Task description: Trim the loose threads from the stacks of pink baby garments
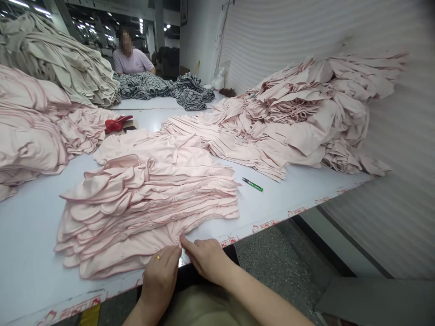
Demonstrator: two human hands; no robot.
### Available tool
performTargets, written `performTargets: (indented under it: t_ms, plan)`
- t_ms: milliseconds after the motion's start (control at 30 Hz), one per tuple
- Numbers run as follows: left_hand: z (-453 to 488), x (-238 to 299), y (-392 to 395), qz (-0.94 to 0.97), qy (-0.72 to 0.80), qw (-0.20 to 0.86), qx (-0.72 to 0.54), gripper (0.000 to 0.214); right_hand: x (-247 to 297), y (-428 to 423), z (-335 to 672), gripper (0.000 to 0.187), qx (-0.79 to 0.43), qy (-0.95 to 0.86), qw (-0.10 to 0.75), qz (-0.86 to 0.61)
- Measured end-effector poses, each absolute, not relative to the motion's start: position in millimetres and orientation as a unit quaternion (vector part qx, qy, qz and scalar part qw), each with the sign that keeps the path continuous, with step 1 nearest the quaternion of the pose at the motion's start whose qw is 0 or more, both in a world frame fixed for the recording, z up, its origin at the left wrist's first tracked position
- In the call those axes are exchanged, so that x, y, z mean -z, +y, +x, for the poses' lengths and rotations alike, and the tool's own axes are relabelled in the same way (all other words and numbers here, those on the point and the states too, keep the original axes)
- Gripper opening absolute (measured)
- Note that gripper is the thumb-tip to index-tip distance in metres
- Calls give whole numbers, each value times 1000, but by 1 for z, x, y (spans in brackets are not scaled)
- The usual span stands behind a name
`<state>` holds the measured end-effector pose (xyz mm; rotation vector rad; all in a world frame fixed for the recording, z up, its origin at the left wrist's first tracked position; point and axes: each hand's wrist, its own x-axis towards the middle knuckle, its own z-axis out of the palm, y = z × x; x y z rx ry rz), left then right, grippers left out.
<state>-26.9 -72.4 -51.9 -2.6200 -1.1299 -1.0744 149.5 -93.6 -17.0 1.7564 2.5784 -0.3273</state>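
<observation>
Several pale pink garments [136,213] with darker pink piping and small buttons lie overlapped in rows at the table's near edge. Both my hands meet at the front edge of the nearest pink garment [136,253]. My left hand [161,274], with a gold ring on one finger, pinches the piped edge, its fingers pressed together. My right hand [207,258] pinches the same edge just beside it, thumb and forefinger closed. The cloth is drawn up to a small point between them. The fingertips partly hide the held spot.
Green-handled thread snips [253,184] lie right of the garments. A large pink heap [306,104] stands at right, a pink stack [27,122] at left, grey-green cloth [57,59] behind it. A red object [117,124] lies between. Checked fabric [146,85] lies before a seated person [132,56].
</observation>
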Motion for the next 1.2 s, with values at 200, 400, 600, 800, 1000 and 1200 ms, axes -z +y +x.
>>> performTargets:
  t_ms: [200,400,600,800,1000,1200]
  plan:
    - [-13,48,-37,-805,-495,-58,322,16,6,-111,160,48,128,795,-57,591]
    - [-43,48,-51,-802,-512,-3,309,19,11,-106,145,38,158,779,-149,588]
    - [-84,47,-55,-826,-475,-40,300,11,7,-110,128,31,191,806,-148,540]
    - [-74,45,-62,-825,-442,-51,347,14,19,-95,78,58,86,797,-7,598]
    - [-71,47,-57,-819,-460,-44,341,16,15,-104,101,60,77,842,-8,535]
    - [-81,51,-50,-793,-512,-7,329,18,9,-104,107,45,120,812,-103,562]
